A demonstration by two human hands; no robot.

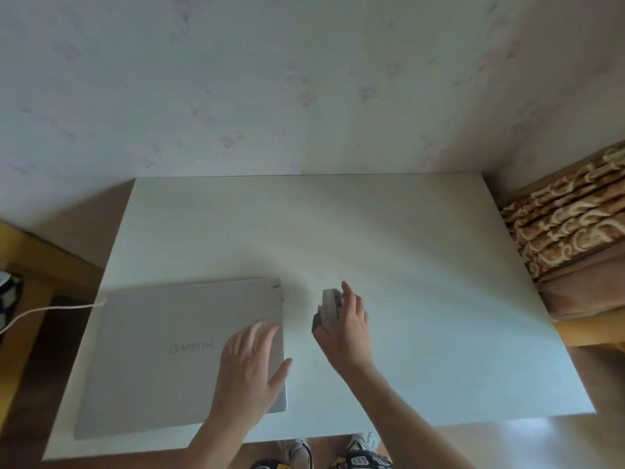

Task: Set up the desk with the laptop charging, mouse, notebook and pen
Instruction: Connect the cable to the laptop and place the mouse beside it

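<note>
A closed silver laptop (162, 353) lies on the left half of the white desk (406, 265), logo facing up. A white charging cable (44, 311) runs from the floor side into its far left corner. My left hand (250, 363) rests flat, fingers spread, on the lid's right part. Just right of the laptop, my right hand (348, 326) is closed around a grey-and-white mouse (326, 308), held tilted at the desk surface. No notebook or pen is in view.
The desk's far edge meets a pale wall with pink marks. A brown patterned sofa (568, 221) stands at the right. Wooden furniture and a dark object (10, 292) sit at the left. My shoes (331, 448) show below the near edge.
</note>
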